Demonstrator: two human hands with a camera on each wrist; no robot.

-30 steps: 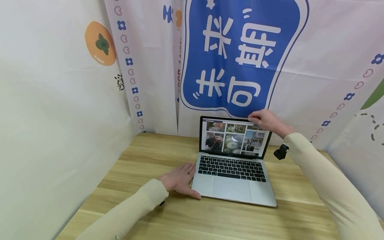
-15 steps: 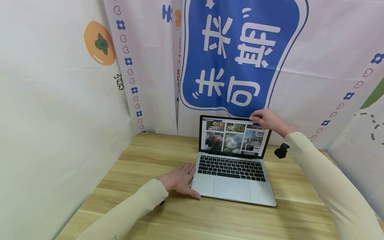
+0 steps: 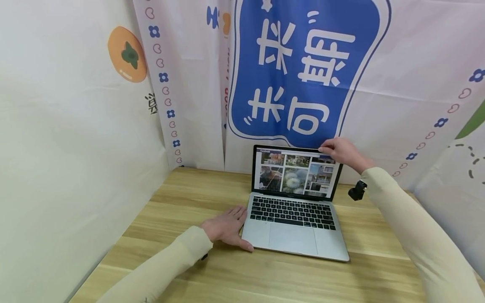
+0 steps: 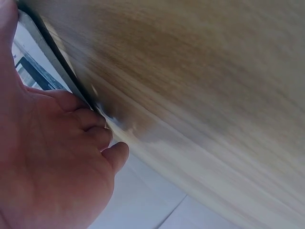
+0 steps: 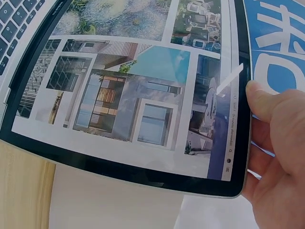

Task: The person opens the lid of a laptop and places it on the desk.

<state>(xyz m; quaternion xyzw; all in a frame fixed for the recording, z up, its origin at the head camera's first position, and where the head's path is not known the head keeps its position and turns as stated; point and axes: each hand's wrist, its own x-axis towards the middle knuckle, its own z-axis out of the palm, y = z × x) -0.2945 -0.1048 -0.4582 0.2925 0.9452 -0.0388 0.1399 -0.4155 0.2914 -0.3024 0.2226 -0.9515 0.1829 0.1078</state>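
A silver laptop (image 3: 293,237) stands opened on the wooden table, its screen (image 3: 295,173) lit with a page of photos. My left hand (image 3: 227,227) lies along the laptop's left side, fingers and thumb extended against the base's edge; in the left wrist view the palm (image 4: 52,152) shows with the fingertips at that edge. At the screen's top right, my right hand (image 3: 342,152) pinches the lid's upper edge. In the right wrist view the thumb (image 5: 267,102) is on the front bezel (image 5: 242,129), with the other fingers behind the lid.
The wooden table (image 3: 197,189) reaches back to a printed cloth (image 3: 303,75) hanging right behind the laptop. A white wall sheet (image 3: 75,126) borders the table's left side. Cream sleeves cover both forearms, and a small black device (image 3: 357,190) is at the right wrist.
My right hand has slid slightly right along the lid's top edge. The screen leans back a little less, and the glare on it has faded. My left hand has stayed in place.
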